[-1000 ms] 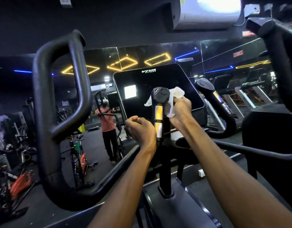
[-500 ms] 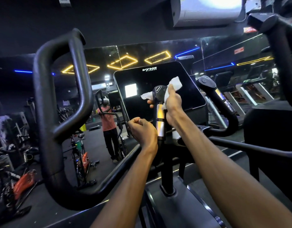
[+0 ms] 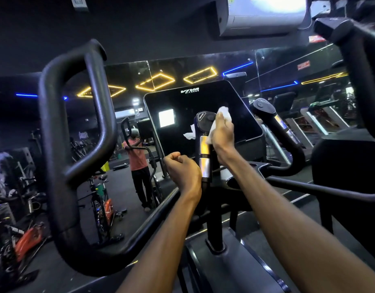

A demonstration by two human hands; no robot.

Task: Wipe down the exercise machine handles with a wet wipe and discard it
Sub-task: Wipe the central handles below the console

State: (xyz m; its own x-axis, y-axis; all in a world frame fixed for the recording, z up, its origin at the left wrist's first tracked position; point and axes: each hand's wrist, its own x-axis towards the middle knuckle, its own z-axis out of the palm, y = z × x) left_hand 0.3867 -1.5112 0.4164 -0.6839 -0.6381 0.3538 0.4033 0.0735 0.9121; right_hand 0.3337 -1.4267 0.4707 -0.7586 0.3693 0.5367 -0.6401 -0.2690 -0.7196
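Right hand (image 3: 221, 135) grasping wet wipe (image 3: 223, 115) against upright handle (image 3: 204, 144); left hand (image 3: 182, 172) clenched, beside the console (image 3: 203, 102).

Wipe (image 3: 223, 117) partly behind hand (image 3: 222, 134).

You have two hands in view, the left hand (image 3: 183, 170) and the right hand (image 3: 222, 134), and one white wipe (image 3: 223, 115). There are two short upright handles, one at the centre (image 3: 204, 144) and one to its right (image 3: 273, 121), plus two big looped handles, left (image 3: 55, 144) and right (image 3: 364, 81). You face one dark screen (image 3: 182, 115). Three yellow diamond lights (image 3: 200, 75) glow in the mirror.
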